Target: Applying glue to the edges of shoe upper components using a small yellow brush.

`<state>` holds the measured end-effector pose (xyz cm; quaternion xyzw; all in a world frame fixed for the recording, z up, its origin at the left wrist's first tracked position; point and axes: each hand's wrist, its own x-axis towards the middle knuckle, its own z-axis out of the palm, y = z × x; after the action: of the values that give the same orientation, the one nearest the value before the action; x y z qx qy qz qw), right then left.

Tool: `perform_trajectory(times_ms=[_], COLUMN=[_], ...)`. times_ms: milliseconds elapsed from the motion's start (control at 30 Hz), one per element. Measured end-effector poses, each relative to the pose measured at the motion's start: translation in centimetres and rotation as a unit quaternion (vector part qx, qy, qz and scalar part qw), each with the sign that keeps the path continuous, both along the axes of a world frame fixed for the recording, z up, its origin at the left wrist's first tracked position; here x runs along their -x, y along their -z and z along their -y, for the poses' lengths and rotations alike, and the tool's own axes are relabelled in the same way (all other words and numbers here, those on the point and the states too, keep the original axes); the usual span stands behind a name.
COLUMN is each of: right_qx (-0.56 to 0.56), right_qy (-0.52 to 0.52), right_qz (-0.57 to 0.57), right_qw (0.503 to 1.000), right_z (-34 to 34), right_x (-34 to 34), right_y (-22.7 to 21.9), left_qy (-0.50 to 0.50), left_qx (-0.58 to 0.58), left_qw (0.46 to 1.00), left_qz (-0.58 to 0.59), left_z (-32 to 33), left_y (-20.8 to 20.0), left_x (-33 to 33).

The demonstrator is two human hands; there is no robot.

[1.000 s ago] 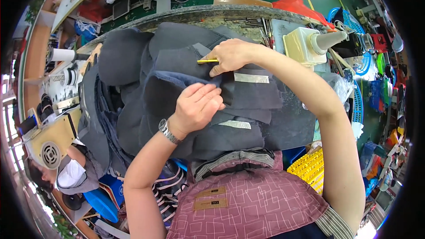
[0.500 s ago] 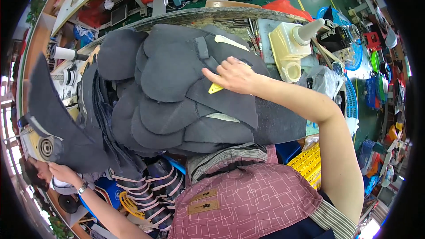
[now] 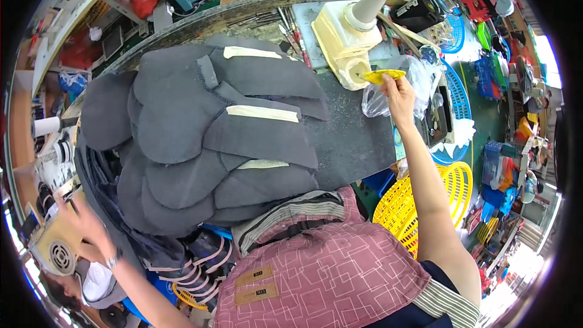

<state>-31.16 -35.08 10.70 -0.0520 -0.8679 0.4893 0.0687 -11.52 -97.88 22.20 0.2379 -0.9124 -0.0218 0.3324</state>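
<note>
My right hand (image 3: 398,98) pinches a flat yellow scraper (image 3: 384,76). Its tip is at the round, cup-like mouth (image 3: 352,75) of a cream plastic pot (image 3: 343,33) with a tall grey cone on top. My left hand (image 3: 88,228), smeared by motion, has its fingers apart at the far left, in front of a beige machine housing (image 3: 53,244). Nothing shows in it. Overlapping dark grey fabric pieces (image 3: 176,106) with rounded ends cover the bench before me. Pale strips (image 3: 264,113) run along the edges of several pieces.
Beyond the pieces lie thin tools (image 3: 285,27). To the right of the pot are a clear plastic bag (image 3: 419,76), a blue basket (image 3: 458,94) and a black tray (image 3: 442,118). A yellow basket (image 3: 455,182) stands below the bench. Another person's pale cap (image 3: 97,282) shows at lower left.
My right hand has moved from the fabric pieces to the pot's mouth with the scraper. My left hand has let go of the raised dark fabric piece. The whole view has shifted.
</note>
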Motion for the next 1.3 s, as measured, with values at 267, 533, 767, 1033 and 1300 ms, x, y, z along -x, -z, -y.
perform_trajectory(times_ms=[267, 533, 767, 1033, 1300], right_qx=[0.092, 0.592, 0.418, 0.068, -0.056], right_qy=[0.122, -0.137, -0.292, -0.446, -0.52], right_qz=[0.014, 0.16, 0.059, -0.007, -0.186], right_qw=[0.988, 0.778, 0.858, 0.893, 0.832], right_z=[-2.6, 8.3, 23.6, 29.8, 24.6], right_x=[1.7, 0.4, 3.6, 8.2, 4.3], right_y=[4.4, -0.1, -3.6, -1.8, -3.0], left_qy=[0.459, 0.228, 0.029, 0.044, 0.054], left_qx=[-0.158, -0.64, -0.856, -0.913, -0.903], left_qw=[0.842, 0.684, 0.513, 0.399, 0.419], left_qz=[0.234, 0.266, 0.052, 0.077, 0.073], left_z=[-16.0, -18.4, -18.8, -18.4, -18.0], left_y=[8.3, 9.6, 12.9, 12.5, 13.5], left_x=[20.7, 20.4, 17.3, 17.7, 17.5])
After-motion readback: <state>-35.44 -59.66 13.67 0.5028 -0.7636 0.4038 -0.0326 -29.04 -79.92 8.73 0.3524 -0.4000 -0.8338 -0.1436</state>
